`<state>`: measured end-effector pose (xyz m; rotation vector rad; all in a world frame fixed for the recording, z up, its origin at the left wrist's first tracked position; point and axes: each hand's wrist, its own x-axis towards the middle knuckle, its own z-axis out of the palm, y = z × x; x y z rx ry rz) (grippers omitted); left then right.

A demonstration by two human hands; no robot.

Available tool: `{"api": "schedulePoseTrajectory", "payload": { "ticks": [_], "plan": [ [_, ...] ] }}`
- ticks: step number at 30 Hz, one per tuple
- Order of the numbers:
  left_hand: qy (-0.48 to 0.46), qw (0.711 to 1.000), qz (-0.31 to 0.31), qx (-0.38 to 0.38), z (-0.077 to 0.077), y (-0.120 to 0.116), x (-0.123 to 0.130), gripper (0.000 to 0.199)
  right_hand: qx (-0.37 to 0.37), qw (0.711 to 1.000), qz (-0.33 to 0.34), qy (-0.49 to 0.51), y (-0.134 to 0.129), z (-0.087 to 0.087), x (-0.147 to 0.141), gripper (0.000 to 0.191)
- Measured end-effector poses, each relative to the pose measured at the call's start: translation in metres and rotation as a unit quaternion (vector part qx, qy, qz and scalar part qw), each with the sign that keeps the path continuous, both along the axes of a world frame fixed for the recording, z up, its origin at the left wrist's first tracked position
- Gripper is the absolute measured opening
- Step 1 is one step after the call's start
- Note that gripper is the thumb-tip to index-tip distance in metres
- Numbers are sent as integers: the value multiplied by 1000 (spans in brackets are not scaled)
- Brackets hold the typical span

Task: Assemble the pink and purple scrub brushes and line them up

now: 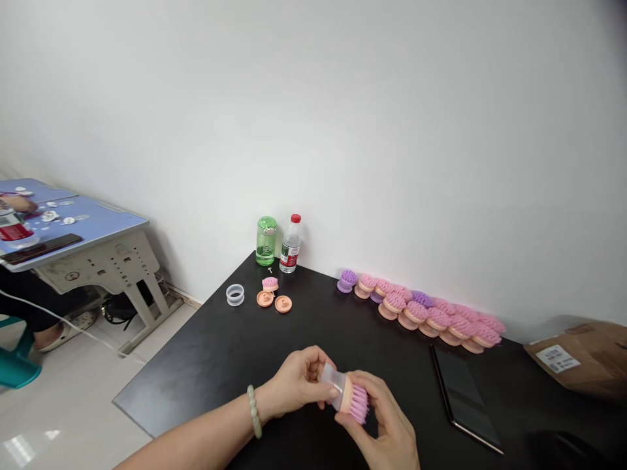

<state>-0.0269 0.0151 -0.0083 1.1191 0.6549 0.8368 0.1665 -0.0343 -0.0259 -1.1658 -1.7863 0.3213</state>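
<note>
Above the near part of the black table, my left hand [306,378] is closed on a translucent white plastic collar [334,384]. My right hand [385,421] grips a round brush head [359,403] with pink bristles and a peach base. Collar and brush head touch end to end, tilted with the bristles to the right; whether they are locked together I cannot tell. Farther back lie a loose translucent ring [235,295], a pink brush head [270,283], two peach discs [283,304] and a small white piece [269,269].
Several pink and purple brushes [415,313] stand in rows along the wall. A green bottle [266,241] and a red-capped water bottle [290,245] stand at the back corner. A tablet [465,398] and brown paper bag [582,359] are right. Another person's hand [19,203] is at a blue table [102,219].
</note>
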Motion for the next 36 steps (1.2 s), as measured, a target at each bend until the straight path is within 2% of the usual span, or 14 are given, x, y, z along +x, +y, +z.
{"api": "schedulePoseTrajectory", "payload": {
  "ticks": [8,18,27,31,36],
  "plan": [
    [34,999,-15,-1,-5,1,0,57,110,993,20,-31,-1,9,-7,25],
    [72,995,-49,-45,-3,0,0,60,169,981,81,-44,-1,20,-13,18],
    [136,975,-117,-129,-12,2,-2,83,235,958,134,-96,-1,21,-11,22],
    [126,980,-98,-115,-8,0,0,82,210,962,126,-119,-3,18,-8,32],
    [92,994,-28,-43,1,-2,2,61,172,977,85,-89,-3,14,-8,36]
  ]
}}
